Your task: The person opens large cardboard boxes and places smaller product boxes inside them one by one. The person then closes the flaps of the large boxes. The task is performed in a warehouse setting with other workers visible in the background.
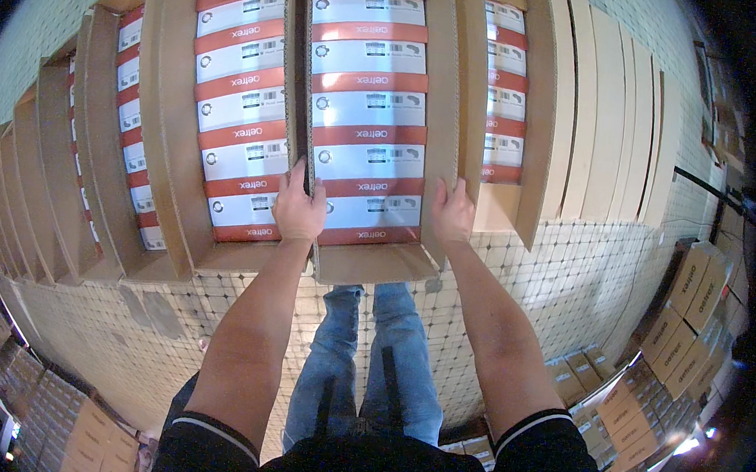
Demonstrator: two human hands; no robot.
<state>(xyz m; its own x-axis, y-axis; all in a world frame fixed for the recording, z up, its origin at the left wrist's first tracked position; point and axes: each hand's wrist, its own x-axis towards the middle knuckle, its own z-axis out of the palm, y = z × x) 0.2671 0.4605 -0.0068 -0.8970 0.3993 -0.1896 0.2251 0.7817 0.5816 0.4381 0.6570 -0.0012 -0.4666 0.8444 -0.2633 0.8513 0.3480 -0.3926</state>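
Observation:
Straight ahead of me stands an open brown cardboard carton [376,264], packed with a row of white and red shoebox-like boxes [370,107]. My left hand [298,208] is closed on the carton's left side flap, close to its near corner, with the fingertips over the edge. On the opposite side my right hand [453,213] grips the right flap, its fingers partly hidden behind the cardboard. Both hands are at about the same distance from me, one on each side of the boxes.
Another open carton [244,248] with similar boxes adjoins on the left, followed by several more. On the right are a partly filled carton [497,208] and upright flat cardboard pieces [613,121]. Stacked closed cartons [688,296] stand at the far right, on a tiled floor [561,277].

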